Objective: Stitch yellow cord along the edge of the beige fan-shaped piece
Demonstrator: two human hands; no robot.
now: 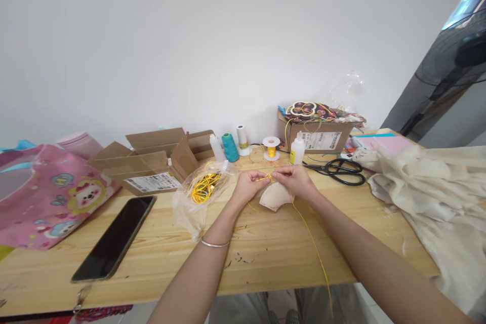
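Note:
Both hands meet over the middle of the wooden table. My left hand (pixel 248 186) pinches a yellow cord (pixel 312 237) between thumb and fingertips. Beside it, my right hand (pixel 295 180) is closed on the same cord, where it forms a small loop or knot. One long end of the cord trails from the right hand down past the table's front edge; a short end shows below the left hand. Under the fingers is a cream fan-shaped fabric piece (pixel 275 197) with a curved notch in its lower edge. The fingertips partly hide its upper part.
Behind the hands stand a spool of yellow thread (pixel 271 148), a glue bottle (pixel 297 149) and a teal thread cone (pixel 230 147). Black scissors (pixel 343 171) and cream cloth (pixel 436 187) lie right. Left are a plastic bag of yellow cord (pixel 205 188), an open carton (pixel 146 167) and a phone (pixel 116 238).

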